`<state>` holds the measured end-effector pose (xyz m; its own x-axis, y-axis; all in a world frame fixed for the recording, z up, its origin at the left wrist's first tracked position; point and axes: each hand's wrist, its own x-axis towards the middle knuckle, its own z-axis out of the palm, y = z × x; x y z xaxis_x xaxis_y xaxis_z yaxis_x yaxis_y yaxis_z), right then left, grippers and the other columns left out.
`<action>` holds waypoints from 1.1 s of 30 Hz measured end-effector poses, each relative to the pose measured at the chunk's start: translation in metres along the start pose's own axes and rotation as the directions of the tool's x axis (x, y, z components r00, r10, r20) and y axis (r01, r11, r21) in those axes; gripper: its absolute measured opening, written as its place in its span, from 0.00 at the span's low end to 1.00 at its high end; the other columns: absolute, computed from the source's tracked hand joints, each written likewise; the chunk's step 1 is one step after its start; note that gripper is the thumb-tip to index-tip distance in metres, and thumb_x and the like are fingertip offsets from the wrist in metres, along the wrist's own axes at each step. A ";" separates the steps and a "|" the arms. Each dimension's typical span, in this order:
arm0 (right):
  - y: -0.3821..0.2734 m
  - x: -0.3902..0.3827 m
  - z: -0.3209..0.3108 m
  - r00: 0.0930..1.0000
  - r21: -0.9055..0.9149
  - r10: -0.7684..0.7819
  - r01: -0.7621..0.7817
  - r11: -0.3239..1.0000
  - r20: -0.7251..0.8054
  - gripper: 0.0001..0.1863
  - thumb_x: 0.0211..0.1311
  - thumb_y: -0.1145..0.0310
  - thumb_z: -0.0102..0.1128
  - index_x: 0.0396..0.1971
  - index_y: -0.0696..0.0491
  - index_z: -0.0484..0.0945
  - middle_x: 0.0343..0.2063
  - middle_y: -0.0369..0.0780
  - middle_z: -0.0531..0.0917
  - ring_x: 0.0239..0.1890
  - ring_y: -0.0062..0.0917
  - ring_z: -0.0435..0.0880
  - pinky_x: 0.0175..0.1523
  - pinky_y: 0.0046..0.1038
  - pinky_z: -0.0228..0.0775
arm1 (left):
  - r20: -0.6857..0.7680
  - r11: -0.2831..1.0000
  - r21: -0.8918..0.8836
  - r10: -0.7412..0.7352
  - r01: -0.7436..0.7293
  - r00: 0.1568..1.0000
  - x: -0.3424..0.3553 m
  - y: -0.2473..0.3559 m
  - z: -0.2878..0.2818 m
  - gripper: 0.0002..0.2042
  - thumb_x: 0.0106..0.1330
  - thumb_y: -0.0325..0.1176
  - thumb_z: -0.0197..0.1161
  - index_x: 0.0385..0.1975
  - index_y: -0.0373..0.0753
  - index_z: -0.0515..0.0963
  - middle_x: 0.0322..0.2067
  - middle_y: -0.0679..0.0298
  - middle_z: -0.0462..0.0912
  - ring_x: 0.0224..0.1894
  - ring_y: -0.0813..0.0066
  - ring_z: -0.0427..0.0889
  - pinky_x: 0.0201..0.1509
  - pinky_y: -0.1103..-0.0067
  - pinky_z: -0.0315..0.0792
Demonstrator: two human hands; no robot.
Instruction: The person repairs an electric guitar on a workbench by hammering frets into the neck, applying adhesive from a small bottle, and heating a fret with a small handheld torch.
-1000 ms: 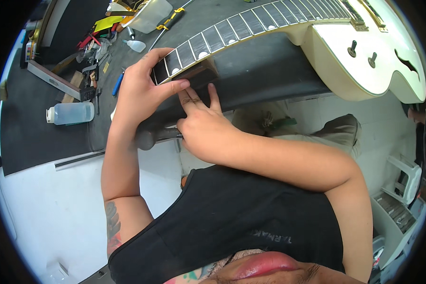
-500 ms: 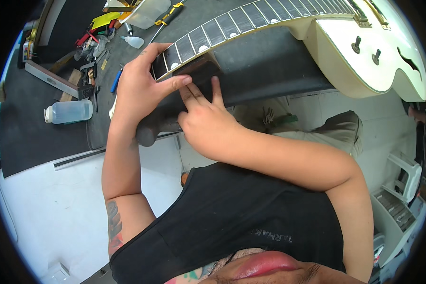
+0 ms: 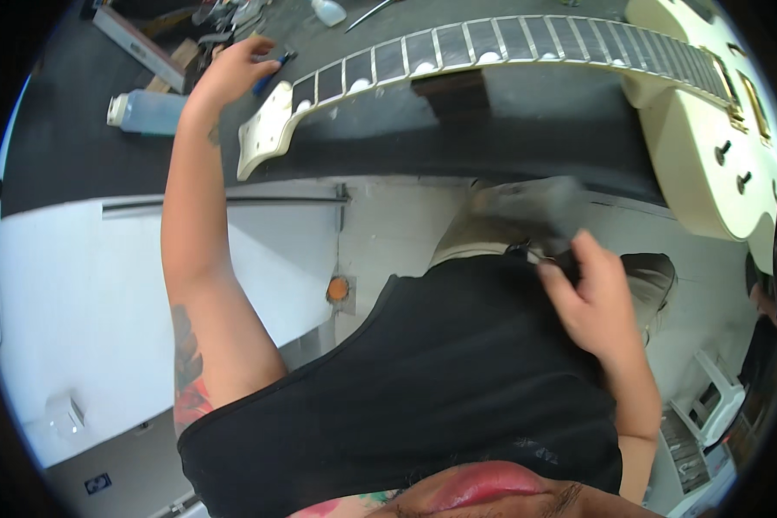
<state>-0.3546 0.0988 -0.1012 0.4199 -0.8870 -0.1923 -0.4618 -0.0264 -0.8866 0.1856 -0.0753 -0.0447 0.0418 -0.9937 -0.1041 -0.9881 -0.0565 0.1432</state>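
A cream-white electric guitar (image 3: 686, 164) without strings lies across the black bench, its neck (image 3: 501, 41) pointing left. Under the neck sits a dark wooden block (image 3: 453, 95). My left hand (image 3: 229, 73) is beyond the headstock (image 3: 266, 129), fingers apart, its thumb beside a blue pen-like tool (image 3: 266, 82); whether they touch I cannot tell. Low in front of my body, my right hand (image 3: 591, 293) is closed around a dark grey thing (image 3: 531, 207), smeared by motion, so its kind is unclear.
A bottle of pale blue liquid (image 3: 151, 112) stands left of my left wrist. Behind it are a long level-like bar (image 3: 138, 47) and scattered tools. A small squeeze bottle (image 3: 328, 11) lies at the back. White plastic stool (image 3: 712, 397) at lower right; another person stands at the right edge.
My left hand has let go of the neck's end and moved left and back. My right hand has drawn away from under the neck, down and right. The headstock now shows.
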 end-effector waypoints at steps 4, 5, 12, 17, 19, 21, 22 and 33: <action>0.030 -0.029 0.003 0.986 0.223 0.041 -0.004 0.975 -0.162 0.12 0.63 0.74 0.63 0.45 0.61 0.77 0.29 0.41 0.83 0.30 0.25 0.78 0.39 0.28 0.70 | 0.088 0.989 0.065 0.124 -0.130 0.988 0.031 -0.022 0.031 0.20 0.69 0.36 0.70 0.57 0.35 0.79 0.49 0.52 0.87 0.48 0.61 0.87 0.53 0.69 0.78; 0.036 -0.032 -0.002 0.984 0.288 0.113 -0.069 0.955 -0.139 0.12 0.64 0.73 0.62 0.46 0.61 0.77 0.31 0.38 0.82 0.32 0.21 0.77 0.40 0.26 0.70 | 0.050 0.975 0.108 0.188 -0.192 0.981 0.038 -0.017 0.031 0.19 0.68 0.38 0.71 0.53 0.34 0.80 0.46 0.51 0.88 0.47 0.58 0.87 0.50 0.67 0.78; 0.050 -0.043 -0.014 0.965 0.310 0.220 -0.168 0.936 -0.141 0.11 0.65 0.72 0.62 0.45 0.60 0.78 0.32 0.34 0.78 0.35 0.17 0.73 0.42 0.24 0.68 | 0.050 0.978 0.100 0.177 -0.181 0.983 0.024 -0.013 0.033 0.12 0.69 0.34 0.67 0.43 0.32 0.78 0.39 0.45 0.85 0.43 0.47 0.84 0.48 0.62 0.76; 0.053 -0.042 -0.011 0.970 0.344 0.196 -0.136 0.929 -0.145 0.08 0.66 0.74 0.60 0.44 0.56 0.76 0.24 0.27 0.70 0.25 0.10 0.64 0.31 0.19 0.56 | -0.180 0.810 -0.587 -0.152 0.018 0.972 0.006 -0.007 0.015 0.09 0.78 0.34 0.52 0.44 0.36 0.76 0.33 0.61 0.80 0.35 0.68 0.84 0.39 0.70 0.78; 0.057 -0.044 -0.011 0.968 0.353 0.189 -0.121 0.928 -0.164 0.09 0.66 0.74 0.60 0.44 0.56 0.76 0.24 0.27 0.70 0.25 0.10 0.64 0.31 0.19 0.56 | -0.253 0.444 -0.879 -0.123 -0.174 0.960 -0.026 0.050 -0.011 0.10 0.82 0.34 0.47 0.53 0.39 0.73 0.35 0.66 0.76 0.30 0.80 0.76 0.31 0.81 0.71; 0.063 -0.044 -0.012 0.960 0.366 0.231 -0.160 0.917 -0.158 0.09 0.66 0.74 0.60 0.44 0.56 0.76 0.24 0.27 0.70 0.24 0.10 0.64 0.31 0.19 0.56 | -0.253 0.219 -0.945 -0.019 -0.243 0.967 -0.052 0.089 -0.027 0.12 0.82 0.34 0.47 0.56 0.38 0.72 0.33 0.64 0.76 0.26 0.82 0.71 0.28 0.84 0.65; 0.068 -0.043 -0.009 0.965 0.377 0.184 -0.103 0.921 -0.186 0.09 0.66 0.75 0.59 0.44 0.56 0.75 0.23 0.27 0.70 0.24 0.10 0.64 0.30 0.18 0.56 | -0.255 0.192 -0.948 0.018 -0.254 0.967 -0.061 0.105 -0.030 0.12 0.81 0.33 0.47 0.57 0.37 0.72 0.32 0.64 0.76 0.25 0.83 0.69 0.28 0.85 0.63; 0.046 -0.048 -0.026 0.973 0.349 0.209 -0.165 0.923 -0.093 0.17 0.66 0.71 0.60 0.53 0.61 0.77 0.33 0.36 0.78 0.35 0.20 0.75 0.46 0.26 0.71 | -0.258 -0.076 -0.965 0.095 -0.251 0.962 -0.080 0.184 -0.018 0.13 0.78 0.29 0.53 0.56 0.32 0.74 0.35 0.57 0.82 0.29 0.82 0.75 0.31 0.84 0.67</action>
<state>-0.4165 0.1285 -0.1215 0.2399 -0.9116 -0.3337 -0.2227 0.2829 -0.9329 0.0027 -0.0078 0.0075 -0.0152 -0.9858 0.1672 0.2074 0.1605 0.9650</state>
